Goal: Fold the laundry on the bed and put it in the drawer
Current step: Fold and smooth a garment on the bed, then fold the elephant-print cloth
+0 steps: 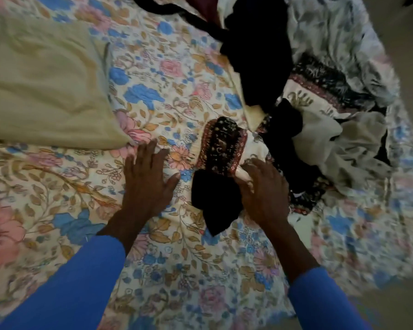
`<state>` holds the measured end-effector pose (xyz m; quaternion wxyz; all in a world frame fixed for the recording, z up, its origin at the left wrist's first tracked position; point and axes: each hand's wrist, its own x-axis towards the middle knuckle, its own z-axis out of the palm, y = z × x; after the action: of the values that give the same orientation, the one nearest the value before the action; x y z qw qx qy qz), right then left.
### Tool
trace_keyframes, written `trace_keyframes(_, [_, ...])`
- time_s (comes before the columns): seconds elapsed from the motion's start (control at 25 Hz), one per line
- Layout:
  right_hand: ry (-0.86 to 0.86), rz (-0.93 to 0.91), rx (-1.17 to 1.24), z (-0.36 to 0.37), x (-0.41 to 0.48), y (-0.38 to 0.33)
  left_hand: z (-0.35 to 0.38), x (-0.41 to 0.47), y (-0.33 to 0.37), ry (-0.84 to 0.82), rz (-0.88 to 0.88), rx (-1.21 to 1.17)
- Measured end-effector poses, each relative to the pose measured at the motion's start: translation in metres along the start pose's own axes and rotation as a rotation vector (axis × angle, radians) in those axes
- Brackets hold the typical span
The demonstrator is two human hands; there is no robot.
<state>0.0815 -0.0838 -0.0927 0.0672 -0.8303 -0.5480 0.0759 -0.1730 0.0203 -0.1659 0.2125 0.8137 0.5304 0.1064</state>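
Two bare hands are seen reaching over a bed covered by a floral bedspread (181,277) printed with blue, pink and tan flowers on a cream ground. The left hand (148,182) is laid flat with its fingers spread, palm down on the bedspread, and nothing is held in it. The right hand (260,189) is set on the near end of a patterned garment (221,146), dark with red borders and a pale underside; its fingers are curled over a fold of the pale cloth, though how firmly the fold is pinched cannot be told through the blur. Both forearms are covered by blue sleeves (69,289).

A black piece of cloth (215,203) is seen just below the patterned garment, touching it and partly under the right hand. The rest of the laundry is heaped to the right and beyond: a large black garment (258,60), a cream cloth with a dark patterned border (320,91), and a crumpled grey-white garment (348,144), all overlapping one another. A pale yellowish pillow (41,79) is lain at the upper left, well apart from the heap, its lower corner near the fingertips of the left hand. No drawer is shown in the view
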Motion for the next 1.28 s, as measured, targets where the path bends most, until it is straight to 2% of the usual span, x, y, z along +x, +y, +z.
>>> trace_keyframes(0.08, [0.086, -0.070, 0.205, -0.007, 0.008, 0.022, 0.011, -0.003, 0.002, 0.029, -0.025, 0.043])
trace_keyframes(0.16, [0.077, -0.014, 0.239, -0.018, 0.022, 0.015, 0.012, -0.004, 0.007, 0.077, -0.046, 0.059])
trace_keyframes(0.24, [0.041, -0.113, 0.062, -0.019, 0.038, -0.004, 0.011, 0.001, 0.021, 0.116, -0.117, 0.032])
trace_keyframes(0.36, [-0.189, -0.420, -0.211, -0.001, 0.057, -0.044, 0.011, 0.006, 0.040, 0.028, -0.239, -0.010])
trace_keyframes(0.44, [-0.249, -0.375, -0.070, -0.008, 0.074, -0.060, -0.002, 0.008, 0.042, -0.102, -0.259, -0.066])
trace_keyframes(0.48, [-0.238, -0.257, 0.142, -0.020, 0.084, -0.062, -0.016, 0.009, 0.046, -0.145, -0.258, -0.147])
trace_keyframes(0.56, [-0.249, -0.128, 0.486, -0.070, 0.088, -0.060, -0.063, 0.007, 0.074, -0.170, -0.180, -0.368])
trace_keyframes(0.68, [-0.249, -0.225, 0.617, -0.176, 0.066, -0.062, -0.158, 0.007, 0.152, -0.118, -0.063, -0.613])
trace_keyframes(0.76, [-0.275, -0.247, 0.644, -0.246, 0.045, -0.066, -0.218, 0.009, 0.198, -0.165, -0.026, -0.756])
trace_keyframes(1.0, [-0.417, -0.257, 0.840, -0.450, -0.008, -0.086, -0.394, -0.025, 0.284, -0.035, 0.240, -0.619])
trace_keyframes(1.08, [-0.245, -0.260, 0.868, -0.498, -0.010, -0.105, -0.451, -0.022, 0.303, 0.063, 0.316, -0.584])
trace_keyframes(1.2, [0.156, -0.240, 0.899, -0.564, -0.012, -0.135, -0.534, -0.010, 0.334, 0.342, 0.389, -0.666])
trace_keyframes(1.28, [0.332, -0.275, 0.922, -0.603, -0.014, -0.156, -0.570, -0.008, 0.351, 0.404, 0.497, -0.675])
